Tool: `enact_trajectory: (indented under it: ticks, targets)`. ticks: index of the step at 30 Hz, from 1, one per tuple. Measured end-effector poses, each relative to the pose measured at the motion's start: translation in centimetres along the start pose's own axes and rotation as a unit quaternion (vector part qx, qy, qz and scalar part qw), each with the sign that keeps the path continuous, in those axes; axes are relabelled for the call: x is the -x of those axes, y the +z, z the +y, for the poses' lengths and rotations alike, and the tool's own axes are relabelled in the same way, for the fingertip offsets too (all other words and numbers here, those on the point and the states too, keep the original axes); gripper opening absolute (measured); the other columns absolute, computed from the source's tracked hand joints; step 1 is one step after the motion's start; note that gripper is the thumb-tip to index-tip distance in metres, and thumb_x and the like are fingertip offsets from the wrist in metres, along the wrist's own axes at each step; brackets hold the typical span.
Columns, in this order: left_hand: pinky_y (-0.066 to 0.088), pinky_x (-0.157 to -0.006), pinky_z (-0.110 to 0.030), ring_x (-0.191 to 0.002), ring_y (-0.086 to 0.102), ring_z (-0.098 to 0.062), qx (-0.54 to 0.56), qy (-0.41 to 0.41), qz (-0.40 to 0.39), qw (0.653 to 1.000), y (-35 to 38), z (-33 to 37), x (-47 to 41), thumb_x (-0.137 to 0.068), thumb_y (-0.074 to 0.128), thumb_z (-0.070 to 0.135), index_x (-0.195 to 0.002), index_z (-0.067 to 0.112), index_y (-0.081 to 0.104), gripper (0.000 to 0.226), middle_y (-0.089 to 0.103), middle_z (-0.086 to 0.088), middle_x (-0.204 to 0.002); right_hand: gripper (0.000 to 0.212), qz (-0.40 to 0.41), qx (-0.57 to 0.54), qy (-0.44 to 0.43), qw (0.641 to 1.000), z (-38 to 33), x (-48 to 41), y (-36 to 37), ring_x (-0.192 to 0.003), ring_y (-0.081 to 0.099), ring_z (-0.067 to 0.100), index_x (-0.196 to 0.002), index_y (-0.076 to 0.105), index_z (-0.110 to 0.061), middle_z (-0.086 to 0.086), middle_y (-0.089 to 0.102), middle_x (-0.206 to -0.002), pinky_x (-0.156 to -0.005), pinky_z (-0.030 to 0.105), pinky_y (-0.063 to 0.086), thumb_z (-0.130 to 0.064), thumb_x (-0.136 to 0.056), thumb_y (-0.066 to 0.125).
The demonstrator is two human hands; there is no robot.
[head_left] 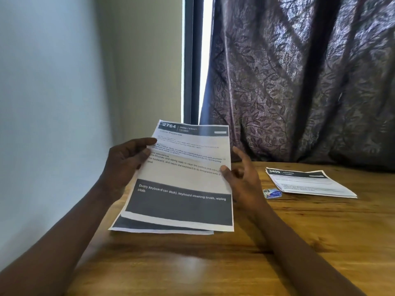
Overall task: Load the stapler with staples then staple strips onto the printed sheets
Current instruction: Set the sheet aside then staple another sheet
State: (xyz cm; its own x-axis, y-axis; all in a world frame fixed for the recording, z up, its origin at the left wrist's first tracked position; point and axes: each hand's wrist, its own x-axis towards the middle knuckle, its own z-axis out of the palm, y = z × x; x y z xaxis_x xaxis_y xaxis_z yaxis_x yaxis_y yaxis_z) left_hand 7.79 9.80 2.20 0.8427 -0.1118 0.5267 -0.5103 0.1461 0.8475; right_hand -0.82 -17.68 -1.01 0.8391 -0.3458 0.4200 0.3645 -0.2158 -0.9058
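Note:
I hold a few printed sheets (181, 178) upright above the wooden table (213, 270); the top one is headed "2764". My left hand (126, 161) grips their left edge, thumb on the front. My right hand (241, 174) holds the right edge, thumb on the front and fingers behind. A second stack of printed sheets (307, 184), headed "3409", lies flat on the table to the right. A small blue staple box (271, 193) sits just left of that stack. No stapler or strips are in view.
A patterned purple curtain (299, 82) hangs behind the table on the right. A dark window frame (191, 60) and a pale wall (64, 82) stand to the left. The table's left edge runs diagonally below my left forearm.

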Motion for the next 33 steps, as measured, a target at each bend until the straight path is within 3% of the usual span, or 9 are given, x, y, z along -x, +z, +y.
enact_trajectory:
  ticks: [3, 6, 11, 14, 18, 20, 26, 30, 33]
  targets:
    - [0.062, -0.074, -0.024, -0.089, 0.074, -0.017, -0.013, 0.0, 0.008, 1.0, 0.8, -0.3, 0.4, -0.096, 0.063, 0.002, -0.108, 0.016, 0.077, 0.023, 0.081, 0.004, -0.102, 0.05, 0.011, -0.038, -0.015, 0.999, 0.2, -0.7, -0.8, -0.092, 0.075, 0.021, -0.135, 0.058, -0.025, 0.014, 0.075, -0.096, -0.072, 0.031, 0.062, 0.0, -0.093, 0.067]
    - [0.062, -0.073, -0.026, -0.089, 0.075, -0.012, -0.051, 0.001, 0.009, 0.999, 1.0, -1.0, 0.6, -0.097, 0.063, 0.005, -0.105, 0.021, 0.077, 0.022, 0.08, 0.013, -0.101, 0.032, 0.021, -0.095, 0.002, 0.995, 0.0, -0.7, -1.2, -0.093, 0.071, 0.026, -0.117, 0.071, -0.017, 0.028, 0.069, -0.097, -0.083, 0.041, 0.063, 0.004, -0.093, 0.064]
    - [0.054, -0.071, -0.015, -0.076, 0.068, -0.002, -0.09, 0.024, 0.022, 0.995, 1.1, -1.7, 0.5, -0.096, 0.065, -0.001, -0.102, 0.022, 0.078, 0.026, 0.079, -0.001, -0.101, 0.029, -0.013, -0.178, 0.075, 0.981, -0.1, -1.0, -2.1, -0.1, 0.073, 0.026, -0.116, 0.073, -0.011, 0.013, 0.076, -0.111, -0.069, 0.028, 0.059, 0.0, -0.09, 0.069]
    - [0.049, -0.063, -0.011, -0.065, 0.061, -0.001, -0.125, 0.041, 0.008, 0.991, 1.3, -1.5, 0.7, -0.093, 0.068, -0.002, -0.104, 0.018, 0.078, 0.025, 0.075, -0.007, -0.093, 0.033, -0.034, -0.069, 0.057, 0.995, -0.3, -0.8, -2.5, -0.105, 0.071, 0.024, -0.118, 0.071, -0.017, 0.01, 0.074, -0.114, -0.068, 0.024, 0.06, -0.002, -0.088, 0.073]
    - [0.056, -0.065, -0.027, -0.074, 0.067, -0.022, -0.206, 0.05, -0.043, 0.976, 0.9, -1.8, 0.5, -0.089, 0.076, 0.016, -0.103, 0.029, 0.078, 0.019, 0.077, -0.001, -0.091, 0.024, 0.001, 0.157, -0.04, 0.987, 0.2, -0.6, -2.4, -0.103, 0.065, 0.019, -0.099, 0.07, -0.038, -0.001, 0.066, -0.107, -0.078, 0.043, 0.063, -0.017, -0.089, 0.076]
    - [0.059, -0.071, -0.034, -0.071, 0.065, -0.02, -0.281, 0.079, -0.047, 0.955, 0.8, -2.1, 0.6, -0.084, 0.079, 0.028, -0.102, 0.036, 0.075, 0.02, 0.076, 0.005, -0.089, 0.02, 0.021, 0.194, -0.071, 0.978, 0.2, -0.5, -2.3, -0.102, 0.06, 0.017, -0.092, 0.068, -0.038, -0.006, 0.06, -0.104, -0.078, 0.042, 0.062, -0.02, -0.088, 0.077]
    - [0.056, -0.066, -0.028, -0.065, 0.065, -0.008, -0.356, 0.163, -0.002, 0.92, 1.5, -1.2, 1.2, -0.083, 0.085, 0.022, -0.088, 0.041, 0.07, 0.025, 0.065, 0.009, -0.102, 0.01, 0.11, 0.211, -0.159, 0.958, -0.2, -0.4, -2.3, -0.098, 0.056, 0.017, -0.089, 0.076, -0.031, -0.005, 0.052, -0.101, -0.074, 0.033, 0.055, -0.024, -0.085, 0.08]
    - [0.064, -0.066, -0.04, -0.067, 0.077, -0.012, -0.238, 0.148, 0.008, 0.96, 2.6, -0.7, 1.7, -0.085, 0.081, 0.006, -0.092, 0.013, 0.073, 0.012, 0.074, 0.002, -0.109, 0.006, 0.172, 0.204, -0.189, 0.945, -0.5, 0.0, -2.1, -0.071, 0.057, 0.011, -0.097, 0.075, -0.028, -0.007, 0.059, -0.08, -0.063, 0.032, 0.052, -0.027, -0.091, 0.073]
    - [0.064, -0.08, -0.034, -0.079, 0.078, -0.009, -0.209, 0.148, 0.013, 0.967, 3.4, -0.5, 2.0, -0.082, 0.082, -0.001, -0.092, 0.008, 0.075, 0.015, 0.078, 0.001, -0.101, 0.013, 0.142, 0.095, -0.126, 0.977, -0.2, -0.1, -2.0, -0.069, 0.068, 0.016, -0.11, 0.07, -0.024, -0.001, 0.072, -0.076, -0.059, 0.032, 0.055, -0.025, -0.098, 0.064]
